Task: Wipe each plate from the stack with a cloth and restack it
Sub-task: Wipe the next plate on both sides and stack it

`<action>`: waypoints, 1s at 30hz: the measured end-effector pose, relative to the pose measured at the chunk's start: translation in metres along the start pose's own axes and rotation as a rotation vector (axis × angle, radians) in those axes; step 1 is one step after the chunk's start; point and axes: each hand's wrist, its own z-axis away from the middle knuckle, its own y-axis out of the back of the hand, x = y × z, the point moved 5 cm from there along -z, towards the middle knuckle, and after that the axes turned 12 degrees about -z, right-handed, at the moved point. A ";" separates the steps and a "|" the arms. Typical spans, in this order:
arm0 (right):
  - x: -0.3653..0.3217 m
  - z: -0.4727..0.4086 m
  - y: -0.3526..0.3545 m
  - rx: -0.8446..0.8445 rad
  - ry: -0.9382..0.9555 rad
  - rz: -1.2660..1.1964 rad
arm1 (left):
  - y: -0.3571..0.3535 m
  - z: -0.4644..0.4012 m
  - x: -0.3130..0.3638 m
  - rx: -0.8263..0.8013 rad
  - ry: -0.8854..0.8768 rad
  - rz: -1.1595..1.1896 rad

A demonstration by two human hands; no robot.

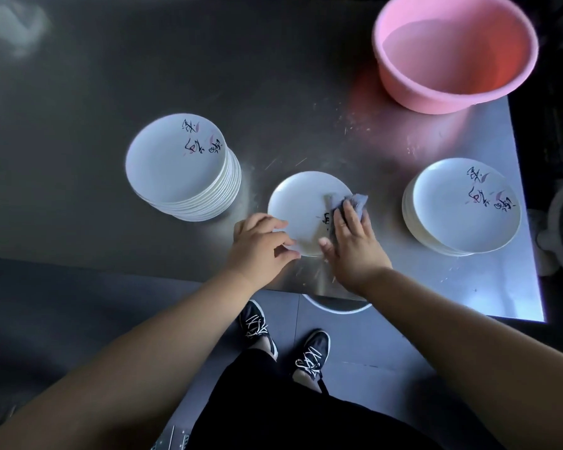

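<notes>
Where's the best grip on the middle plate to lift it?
Pinch the near-left rim of the plate, where the left hand already holds it. It lies flat on the table, so only the rim offers an edge; the right hand and cloth cover the right side.

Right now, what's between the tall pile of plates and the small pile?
In the head view, a single plate lies between the tall stack and the short stack, with both hands and a grey cloth on it.

Two plate stacks [182, 167] [462, 207], one single plate [301, 203], one cloth [355, 203], one pink basin [452, 50].
</notes>
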 end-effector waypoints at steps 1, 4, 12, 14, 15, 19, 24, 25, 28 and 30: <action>-0.005 0.012 -0.009 -0.011 -0.007 -0.014 | 0.000 0.003 0.006 0.017 0.010 -0.011; -0.011 0.043 -0.026 -0.064 0.013 -0.038 | 0.002 0.009 0.020 0.007 -0.042 -0.041; 0.022 -0.002 0.024 -0.065 0.133 0.086 | 0.010 -0.006 -0.012 -0.115 -0.172 -0.131; 0.015 0.001 0.017 -0.036 0.072 0.038 | 0.007 -0.006 -0.008 -0.088 -0.195 -0.131; 0.009 0.007 0.009 -0.024 0.033 0.009 | 0.006 -0.005 -0.007 -0.071 -0.197 -0.124; -0.008 0.046 -0.028 -0.069 -0.075 -0.045 | 0.001 0.003 -0.007 -0.004 -0.155 -0.070; 0.009 0.011 0.002 -0.015 0.010 0.004 | -0.003 0.011 -0.005 0.043 -0.162 -0.098; 0.013 0.001 0.011 -0.011 0.040 0.026 | -0.003 0.011 -0.005 0.049 -0.161 -0.111; 0.016 -0.003 0.014 -0.030 0.061 0.042 | -0.004 0.014 0.000 0.075 -0.130 -0.141; 0.010 0.015 -0.002 -0.053 0.024 0.029 | -0.003 0.018 0.007 0.077 -0.078 -0.152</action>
